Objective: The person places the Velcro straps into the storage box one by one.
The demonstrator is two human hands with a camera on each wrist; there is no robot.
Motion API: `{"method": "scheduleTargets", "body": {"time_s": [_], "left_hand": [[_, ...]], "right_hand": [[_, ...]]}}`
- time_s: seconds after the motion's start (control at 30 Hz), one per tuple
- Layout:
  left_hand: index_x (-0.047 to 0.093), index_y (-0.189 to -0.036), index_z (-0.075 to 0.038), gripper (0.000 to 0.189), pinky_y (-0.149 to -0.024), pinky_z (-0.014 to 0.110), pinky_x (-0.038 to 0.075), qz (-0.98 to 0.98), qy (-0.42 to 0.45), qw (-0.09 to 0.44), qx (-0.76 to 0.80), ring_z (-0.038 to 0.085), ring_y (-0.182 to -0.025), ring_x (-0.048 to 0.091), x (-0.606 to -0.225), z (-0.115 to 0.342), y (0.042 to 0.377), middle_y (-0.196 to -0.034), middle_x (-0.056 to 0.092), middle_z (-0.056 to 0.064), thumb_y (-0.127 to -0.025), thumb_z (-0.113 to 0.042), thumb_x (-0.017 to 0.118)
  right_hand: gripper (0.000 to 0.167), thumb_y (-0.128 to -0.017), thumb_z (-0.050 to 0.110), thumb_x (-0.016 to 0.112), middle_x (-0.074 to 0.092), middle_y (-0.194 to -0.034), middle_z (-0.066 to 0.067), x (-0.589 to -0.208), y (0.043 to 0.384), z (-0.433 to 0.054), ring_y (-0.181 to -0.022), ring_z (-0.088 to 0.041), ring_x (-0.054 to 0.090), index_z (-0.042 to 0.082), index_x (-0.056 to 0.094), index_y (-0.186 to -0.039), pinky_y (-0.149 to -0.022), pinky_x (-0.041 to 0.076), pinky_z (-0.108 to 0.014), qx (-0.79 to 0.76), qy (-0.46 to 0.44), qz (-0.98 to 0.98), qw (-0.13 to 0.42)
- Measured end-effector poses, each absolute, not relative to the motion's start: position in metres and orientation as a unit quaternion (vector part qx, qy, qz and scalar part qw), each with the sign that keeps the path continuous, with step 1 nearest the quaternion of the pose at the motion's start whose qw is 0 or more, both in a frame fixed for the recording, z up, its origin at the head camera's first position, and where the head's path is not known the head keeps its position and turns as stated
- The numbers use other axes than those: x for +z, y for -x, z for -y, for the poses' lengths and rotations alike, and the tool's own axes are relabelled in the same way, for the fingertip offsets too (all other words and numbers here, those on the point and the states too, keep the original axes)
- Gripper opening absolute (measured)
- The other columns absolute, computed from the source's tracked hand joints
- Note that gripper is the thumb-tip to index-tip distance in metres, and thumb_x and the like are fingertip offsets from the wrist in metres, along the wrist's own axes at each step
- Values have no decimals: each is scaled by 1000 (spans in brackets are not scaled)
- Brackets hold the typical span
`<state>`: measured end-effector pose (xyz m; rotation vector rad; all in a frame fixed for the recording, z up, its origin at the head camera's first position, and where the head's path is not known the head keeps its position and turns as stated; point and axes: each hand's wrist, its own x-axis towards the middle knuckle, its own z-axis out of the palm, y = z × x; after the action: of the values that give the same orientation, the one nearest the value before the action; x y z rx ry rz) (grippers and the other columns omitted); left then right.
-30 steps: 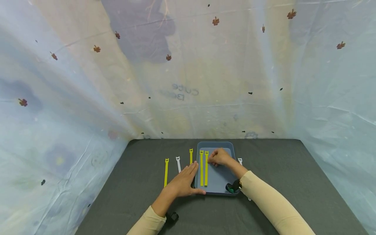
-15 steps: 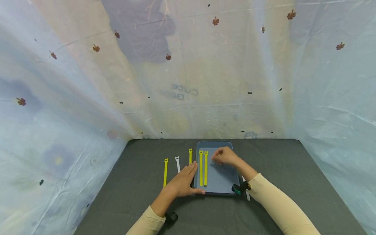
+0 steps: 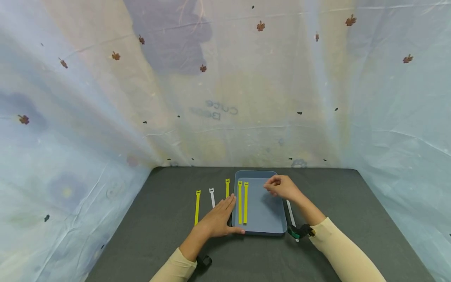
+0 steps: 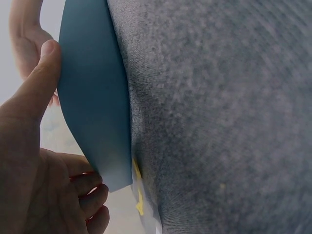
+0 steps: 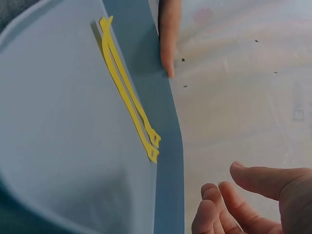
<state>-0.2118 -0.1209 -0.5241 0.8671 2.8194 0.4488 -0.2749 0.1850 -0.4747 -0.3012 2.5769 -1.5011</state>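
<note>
Inside the blue-grey tray, two yellow cable straps with slotted heads lie side by side along the left wall. My left hand rests against the tray's left side, its fingers straight and the thumb at the near corner; the left wrist view shows thumb and fingertips touching the tray's outer wall. Above the right part of the tray is my right hand, fingers loosely bent. The right wrist view shows a gap between its thumb and fingers, with nothing held.
Left of the tray lie a yellow strap, a white strap and another yellow strap, the last partly hidden by my left hand. A white strap lies right of the tray, partly under my right arm. Dark cloth covers the table.
My right hand has moved right, away from the two yellow straps in the tray, which stay in place. My left hand keeps its place at the tray's left side.
</note>
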Motion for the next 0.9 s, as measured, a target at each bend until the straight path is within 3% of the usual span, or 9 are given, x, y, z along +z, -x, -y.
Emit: {"method": "scheduleTargets", "body": {"time_s": [0.13, 0.37, 0.57, 0.7, 0.9], "left_hand": [[14, -172, -3, 125, -134, 47, 20, -942, -290, 79, 149, 29, -166, 17, -524, 121, 212, -180, 11, 16, -89, -79, 69], [14, -172, -4, 125, -135, 47, 19, -943, -286, 84, 149, 29, -166, 16, -522, 120, 211, -180, 11, 15, -89, -78, 70], [14, -172, -4, 124, -134, 48, 20, -942, -287, 86, 149, 29, -166, 16, -520, 120, 210, -180, 10, 14, -89, -78, 69], [14, -172, -5, 124, -134, 48, 20, -942, -285, 89, 151, 29, -166, 16, -519, 119, 210, -180, 11, 14, -89, -78, 70], [14, -173, -6, 125, -135, 48, 19, -943, -283, 88, 152, 28, -166, 15, -521, 119, 210, -180, 10, 13, -89, -79, 69]], "right_hand": [[23, -106, 18, 72, 74, -94, -14, -471, 269, -197, -86, -38, 71, -3, 71, -112, -79, 63, -51, -506, 95, -855, 65], [26, -106, 21, 72, 73, -96, -22, -476, 265, -216, -83, -39, 69, -5, 70, -113, -73, 63, -46, -511, 79, -855, 36], [26, -107, 22, 71, 74, -101, -26, -484, 264, -228, -86, -43, 70, -4, 70, -112, -76, 64, -46, -504, 51, -862, 22], [26, -107, 20, 70, 74, -102, -25, -489, 262, -236, -84, -37, 70, -5, 70, -113, -73, 64, -40, -499, 52, -865, 17], [26, -106, 19, 72, 73, -98, -24, -495, 258, -246, -80, -31, 68, -7, 71, -111, -71, 64, -41, -495, 49, -867, 12]]}}
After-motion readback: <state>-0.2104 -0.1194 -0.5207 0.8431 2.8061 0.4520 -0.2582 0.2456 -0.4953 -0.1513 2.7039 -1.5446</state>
